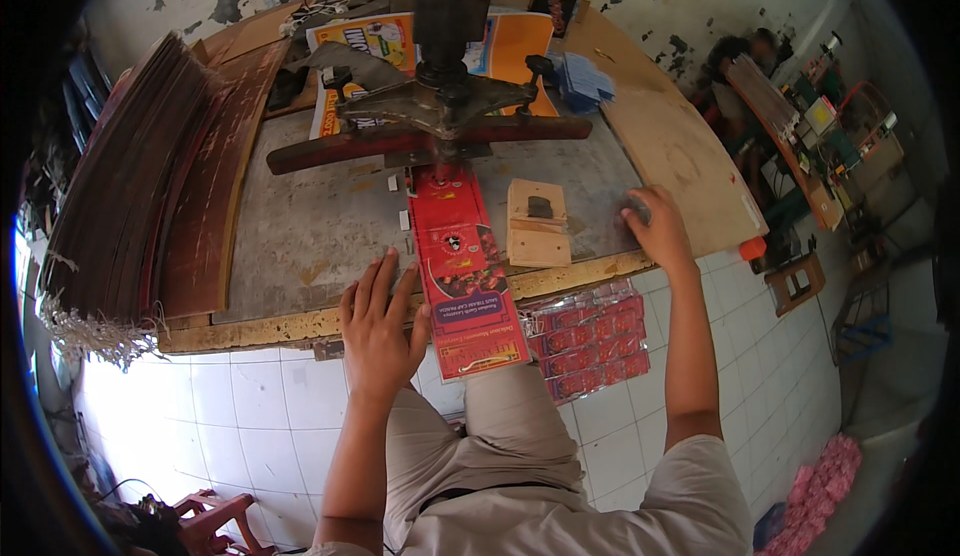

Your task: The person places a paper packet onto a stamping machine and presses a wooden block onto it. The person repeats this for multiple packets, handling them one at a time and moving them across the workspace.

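Observation:
My left hand (382,321) lies with its fingers stretched out at the table's front edge, its thumb by the left side of a red printed packaging strip (450,246). The strip runs from under the press head (440,126) towards me and hangs over the edge above my lap. My right hand (665,231) rests at the right of the metal bed, its fingers curled round a small dark rounded thing that I cannot make out. Between my hands, right of the strip, sits a light wooden block (537,246) with a dark pad on top.
A tall stack of dark reddish sheets (130,166) stands at the left. Small white pieces (405,220) lie beside the strip. Joined red packets (590,341) hang below the front edge at the right. Blue pieces (583,81) lie behind. Another person (745,56) sits at the far right.

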Demonstrator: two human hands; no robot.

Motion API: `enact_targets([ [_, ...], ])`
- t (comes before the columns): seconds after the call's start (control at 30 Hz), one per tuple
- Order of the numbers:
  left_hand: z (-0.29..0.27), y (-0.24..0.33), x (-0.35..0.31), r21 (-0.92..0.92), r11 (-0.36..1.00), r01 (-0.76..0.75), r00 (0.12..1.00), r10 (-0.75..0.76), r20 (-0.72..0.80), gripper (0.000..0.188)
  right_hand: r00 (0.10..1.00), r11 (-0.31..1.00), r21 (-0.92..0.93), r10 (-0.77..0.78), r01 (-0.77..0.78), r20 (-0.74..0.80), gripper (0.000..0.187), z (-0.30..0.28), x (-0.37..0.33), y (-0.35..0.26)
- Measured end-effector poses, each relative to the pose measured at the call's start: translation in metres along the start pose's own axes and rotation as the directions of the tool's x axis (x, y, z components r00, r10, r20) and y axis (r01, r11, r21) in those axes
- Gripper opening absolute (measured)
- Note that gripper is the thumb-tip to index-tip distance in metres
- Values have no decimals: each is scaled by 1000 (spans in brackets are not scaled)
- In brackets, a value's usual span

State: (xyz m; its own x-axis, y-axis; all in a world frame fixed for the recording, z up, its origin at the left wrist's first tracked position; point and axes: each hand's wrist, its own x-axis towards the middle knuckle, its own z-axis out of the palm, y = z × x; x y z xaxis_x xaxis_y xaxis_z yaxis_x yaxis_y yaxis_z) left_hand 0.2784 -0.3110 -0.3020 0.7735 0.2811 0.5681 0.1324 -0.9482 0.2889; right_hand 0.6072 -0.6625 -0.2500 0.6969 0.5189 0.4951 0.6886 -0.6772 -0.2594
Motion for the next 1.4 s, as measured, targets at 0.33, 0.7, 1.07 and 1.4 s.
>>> enact_targets([
  [0.33,-2,0,0,-3,1000,3,1000,-3,-6,50,970,955,-275,162,-108,184,25,-8,17,11],
  [0.7,2,-2,-2,-27,1000,2,1000,-2,-8,51,929,994,-110,-61,22,-365,14,-22,32,-28],
  [1.07,4,-4,-2,-45,999,-19,1000,19,-10,52,872,874,214,-469,436,137,41,17,52,-90],
  [1.4,4,-3,-1,-15,1000,-16,1000,16,-13,52,909,890,398,-338,223,245,38,16,55,-90],
])
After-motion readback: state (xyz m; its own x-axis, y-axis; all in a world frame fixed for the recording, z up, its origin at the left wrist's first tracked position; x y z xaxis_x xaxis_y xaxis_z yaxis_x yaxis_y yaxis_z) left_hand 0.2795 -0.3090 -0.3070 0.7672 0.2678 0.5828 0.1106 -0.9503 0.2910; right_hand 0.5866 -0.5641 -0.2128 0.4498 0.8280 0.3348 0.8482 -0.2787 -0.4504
